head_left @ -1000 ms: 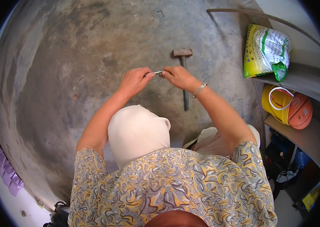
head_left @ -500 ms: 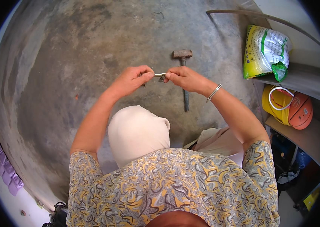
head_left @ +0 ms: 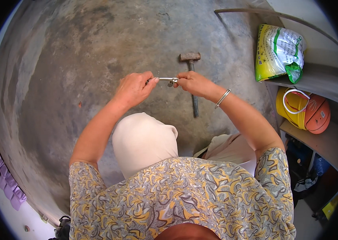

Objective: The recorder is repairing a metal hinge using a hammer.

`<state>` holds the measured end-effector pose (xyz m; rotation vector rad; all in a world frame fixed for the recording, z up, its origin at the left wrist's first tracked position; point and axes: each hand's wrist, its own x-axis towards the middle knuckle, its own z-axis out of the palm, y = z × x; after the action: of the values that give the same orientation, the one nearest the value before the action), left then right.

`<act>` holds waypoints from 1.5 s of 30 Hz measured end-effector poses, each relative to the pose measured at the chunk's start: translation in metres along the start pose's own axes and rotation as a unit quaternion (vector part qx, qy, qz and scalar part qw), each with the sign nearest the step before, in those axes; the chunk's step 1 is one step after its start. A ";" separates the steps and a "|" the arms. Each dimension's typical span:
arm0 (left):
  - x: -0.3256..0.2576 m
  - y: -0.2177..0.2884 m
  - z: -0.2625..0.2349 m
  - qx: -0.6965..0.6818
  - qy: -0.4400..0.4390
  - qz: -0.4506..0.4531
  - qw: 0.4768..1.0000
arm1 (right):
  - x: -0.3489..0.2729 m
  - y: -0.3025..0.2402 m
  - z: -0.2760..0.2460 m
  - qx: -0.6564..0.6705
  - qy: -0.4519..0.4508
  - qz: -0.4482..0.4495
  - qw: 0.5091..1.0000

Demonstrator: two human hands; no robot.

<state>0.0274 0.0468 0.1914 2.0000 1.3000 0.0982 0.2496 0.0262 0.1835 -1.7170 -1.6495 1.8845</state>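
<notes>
Head view: spread slightly wider than 0.5 s ago, baring more of metal tool [head_left: 167,79] between left grip [head_left: 133,89] and right grip [head_left: 196,85]. Pinched at both ends, above floor [head_left: 97,56], left of hammer [head_left: 190,57]. Probably means freer access to tool's middle.

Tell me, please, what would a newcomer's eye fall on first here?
Probably the patterned shirt, across the bottom. Next, the slim metal tool held between left hand and right hand, with a sledgehammer lying on the floor below. At right, the orange basketball stands out beside a yellow bucket on a shelf.
</notes>
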 end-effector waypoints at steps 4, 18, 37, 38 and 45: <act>-0.002 0.003 -0.005 -0.046 -0.028 -0.014 0.998 | -0.003 -0.001 0.002 -0.022 0.005 -0.033 0.999; -0.009 -0.005 -0.028 -0.226 -0.100 0.111 0.963 | -0.046 -0.026 -0.008 0.107 -0.121 -0.097 0.982; -0.004 0.005 -0.034 -0.433 -0.158 0.007 0.888 | -0.054 -0.040 -0.033 -0.067 0.085 -0.221 0.969; -0.004 0.007 -0.035 -0.432 -0.162 0.012 0.887 | -0.052 -0.038 -0.033 -0.068 0.087 -0.222 0.969; -0.005 0.003 -0.025 -0.542 -0.205 -0.015 0.815 | -0.044 -0.034 -0.014 0.226 -0.010 -0.219 0.949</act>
<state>0.0163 0.0550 0.2130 0.9241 0.6968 0.2986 0.2574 0.0181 0.2397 -1.0545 -1.3192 1.8646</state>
